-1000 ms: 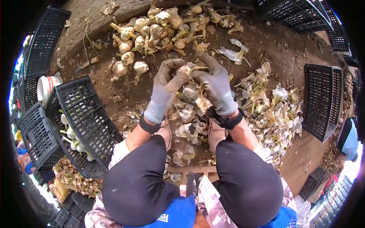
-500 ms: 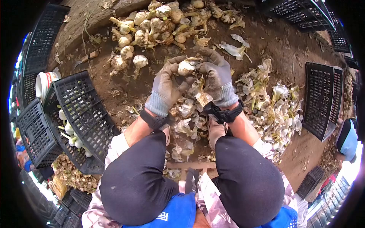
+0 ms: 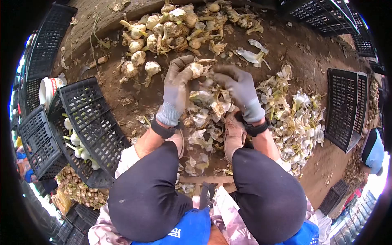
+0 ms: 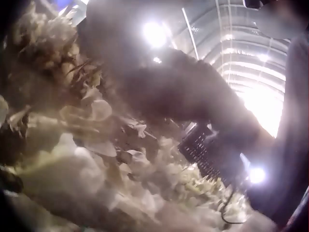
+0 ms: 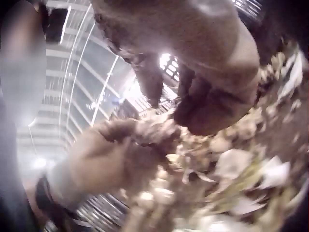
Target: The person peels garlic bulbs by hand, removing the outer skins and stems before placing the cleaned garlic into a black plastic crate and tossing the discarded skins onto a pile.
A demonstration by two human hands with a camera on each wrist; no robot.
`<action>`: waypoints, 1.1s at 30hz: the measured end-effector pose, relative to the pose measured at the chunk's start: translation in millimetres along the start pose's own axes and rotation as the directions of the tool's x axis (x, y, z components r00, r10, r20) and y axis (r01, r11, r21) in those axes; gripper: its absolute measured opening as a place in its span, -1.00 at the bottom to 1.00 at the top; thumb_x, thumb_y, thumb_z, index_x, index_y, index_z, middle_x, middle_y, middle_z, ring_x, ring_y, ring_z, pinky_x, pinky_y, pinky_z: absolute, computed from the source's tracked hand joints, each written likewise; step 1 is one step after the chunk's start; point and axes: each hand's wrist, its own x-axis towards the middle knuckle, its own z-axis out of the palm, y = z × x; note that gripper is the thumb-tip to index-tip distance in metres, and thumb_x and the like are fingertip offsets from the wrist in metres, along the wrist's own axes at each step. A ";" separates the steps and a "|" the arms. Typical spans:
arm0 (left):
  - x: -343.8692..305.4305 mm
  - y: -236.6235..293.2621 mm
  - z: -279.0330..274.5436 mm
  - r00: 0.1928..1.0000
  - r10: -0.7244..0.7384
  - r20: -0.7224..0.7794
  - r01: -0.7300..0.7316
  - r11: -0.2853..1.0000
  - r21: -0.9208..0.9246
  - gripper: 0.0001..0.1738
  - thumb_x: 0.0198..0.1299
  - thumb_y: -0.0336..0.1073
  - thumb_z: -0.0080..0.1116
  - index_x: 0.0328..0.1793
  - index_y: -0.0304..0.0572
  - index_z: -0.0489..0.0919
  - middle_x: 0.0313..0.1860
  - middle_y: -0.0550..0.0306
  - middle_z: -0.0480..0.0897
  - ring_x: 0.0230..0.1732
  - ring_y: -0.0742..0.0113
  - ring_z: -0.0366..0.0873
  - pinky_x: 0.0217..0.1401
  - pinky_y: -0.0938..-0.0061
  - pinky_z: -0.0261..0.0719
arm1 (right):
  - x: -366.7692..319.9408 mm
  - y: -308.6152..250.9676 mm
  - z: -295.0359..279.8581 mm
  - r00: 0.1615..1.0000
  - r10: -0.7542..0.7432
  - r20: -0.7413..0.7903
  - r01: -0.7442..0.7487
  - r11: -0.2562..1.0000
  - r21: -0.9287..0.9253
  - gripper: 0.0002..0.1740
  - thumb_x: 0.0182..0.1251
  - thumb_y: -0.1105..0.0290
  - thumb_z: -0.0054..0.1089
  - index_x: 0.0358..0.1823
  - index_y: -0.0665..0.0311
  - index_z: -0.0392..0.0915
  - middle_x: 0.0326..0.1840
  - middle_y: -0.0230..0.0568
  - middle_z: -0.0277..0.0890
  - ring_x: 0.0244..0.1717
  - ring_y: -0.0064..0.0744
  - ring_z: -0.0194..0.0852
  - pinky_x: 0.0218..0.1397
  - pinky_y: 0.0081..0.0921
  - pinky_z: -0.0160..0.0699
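Observation:
In the head view, my gloved left hand (image 3: 176, 87) grips a garlic bulb (image 3: 197, 70) between thumb and fingers, its dry stalk pointing right. Just right of the bulb is my gloved right hand (image 3: 240, 87), its fingers bent loosely and a little apart from the bulb. The right wrist view shows a gap between the right hand's fingers (image 5: 193, 104), with the left hand (image 5: 108, 154) holding the bulb beyond. Loose garlic skins (image 3: 202, 116) lie on the ground below both hands. The left wrist view is hazy; skins (image 4: 72, 164) fill its lower part.
Unpeeled garlic bulbs (image 3: 169, 32) are piled ahead. A heap of skins (image 3: 294, 118) lies at right, before a black crate (image 3: 347, 108). At left stand a crate (image 3: 92, 118) holding white bulbs (image 3: 75, 143) and a white bucket (image 3: 48, 90). A wooden-handled knife (image 3: 98, 62) lies on the soil.
Both hands were close together at the bulb; the right hand has since drawn off to the right. The bulb has turned and stays in the left hand.

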 end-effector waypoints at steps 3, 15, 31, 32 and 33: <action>-3.2 -0.2 6.1 0.983 0.142 0.113 -0.170 0.938 0.302 -0.66 0.13 -0.55 0.01 0.07 -0.20 0.42 -0.10 0.17 0.51 -0.16 0.48 0.51 -0.24 0.70 0.48 | 13.4 -3.4 11.8 0.984 -0.074 -0.164 0.133 0.913 0.385 -0.44 0.04 0.49 0.10 0.15 0.48 0.37 0.04 0.04 0.51 0.04 -0.36 0.49 0.14 -0.50 0.38; 7.4 3.5 -18.9 0.972 -0.118 0.205 0.154 0.973 -0.170 -0.62 0.20 -0.59 -0.20 0.17 -0.34 0.33 -0.06 0.13 0.54 -0.18 0.53 0.49 -0.32 0.68 0.55 | 16.4 75.1 37.2 0.997 -0.038 -0.073 0.036 0.999 -0.027 -0.67 0.00 0.53 0.04 -0.15 0.30 0.57 -0.15 -0.01 0.59 -0.08 -0.17 0.56 0.04 -0.43 0.46; -2.8 3.4 -22.3 0.933 -0.257 0.251 0.297 0.945 -0.134 -0.52 0.35 -0.10 -0.06 0.32 -0.13 0.28 -0.04 0.18 0.51 -0.26 0.45 0.43 -0.19 0.54 0.48 | 3.6 4.8 -9.9 0.999 0.038 0.039 -0.054 0.735 0.676 -0.52 0.05 0.58 0.16 0.10 0.43 0.45 -0.02 -0.19 0.56 -0.02 -0.45 0.51 0.08 -0.58 0.45; -2.7 5.0 -20.1 0.935 -0.258 0.242 0.295 0.947 -0.127 -0.50 0.35 -0.10 -0.06 0.33 -0.15 0.26 -0.07 0.20 0.50 -0.25 0.47 0.43 -0.15 0.56 0.48 | 3.7 3.8 -8.7 0.999 -0.041 -0.021 0.045 0.796 0.604 -0.51 0.06 0.56 0.16 0.10 0.41 0.45 -0.01 -0.16 0.56 -0.01 -0.41 0.51 0.08 -0.57 0.45; -2.7 5.8 -17.7 0.935 -0.259 0.241 0.296 0.947 -0.129 -0.50 0.35 -0.10 -0.06 0.33 -0.15 0.26 -0.07 0.20 0.50 -0.25 0.47 0.43 -0.15 0.56 0.48 | 3.8 2.7 -6.9 0.990 -0.125 -0.072 0.144 0.841 0.521 -0.51 0.06 0.53 0.17 0.11 0.39 0.45 -0.01 -0.13 0.56 0.00 -0.38 0.52 0.09 -0.55 0.45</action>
